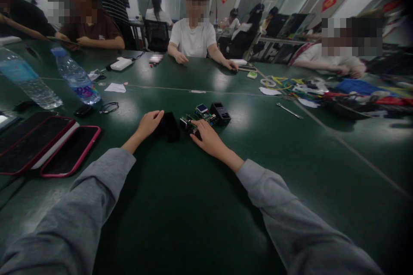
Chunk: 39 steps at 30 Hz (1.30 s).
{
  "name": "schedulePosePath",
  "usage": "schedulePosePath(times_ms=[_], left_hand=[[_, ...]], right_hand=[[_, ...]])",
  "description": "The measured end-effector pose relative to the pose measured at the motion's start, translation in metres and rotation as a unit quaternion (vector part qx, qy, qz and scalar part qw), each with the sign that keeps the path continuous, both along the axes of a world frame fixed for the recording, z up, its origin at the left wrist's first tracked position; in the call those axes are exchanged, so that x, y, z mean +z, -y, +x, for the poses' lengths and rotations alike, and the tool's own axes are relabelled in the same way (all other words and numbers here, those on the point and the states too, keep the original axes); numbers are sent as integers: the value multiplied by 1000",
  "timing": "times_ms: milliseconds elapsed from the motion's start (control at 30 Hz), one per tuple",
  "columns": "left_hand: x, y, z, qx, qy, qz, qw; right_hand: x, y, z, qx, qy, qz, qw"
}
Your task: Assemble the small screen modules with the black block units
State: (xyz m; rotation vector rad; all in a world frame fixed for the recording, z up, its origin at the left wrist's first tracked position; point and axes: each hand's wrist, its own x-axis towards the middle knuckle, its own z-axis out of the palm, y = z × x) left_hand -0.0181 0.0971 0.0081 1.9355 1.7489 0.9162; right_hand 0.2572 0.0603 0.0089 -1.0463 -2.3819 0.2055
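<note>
My left hand point(150, 124) is closed on the left side of an open black plastic case point(171, 127), its thumb along the upper edge. To the right, my right hand point(206, 135) has its fingers closed over a small circuit board point(185, 123) with metal parts; the fingers cover much of it. Just beyond that hand lies another circuit board with a small screen point(202, 108). Beside it stands a black slotted housing point(220, 113), apart from my fingers.
At left are a phone in a pink case point(71, 151), a dark red folding case point(35, 142) and two water bottles point(76, 76). A wrench point(289, 111) and a heap of cables point(338, 94) lie right. Across the green table point(180, 206) sits a person in white point(193, 38).
</note>
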Motion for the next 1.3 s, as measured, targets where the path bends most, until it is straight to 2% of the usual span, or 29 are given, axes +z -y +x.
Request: schedulePosePath(times_ms=[1300], left_hand=[[1, 1, 1, -4, -2, 12, 1000]], right_hand=[[0, 0, 0, 0, 5, 0, 1000]])
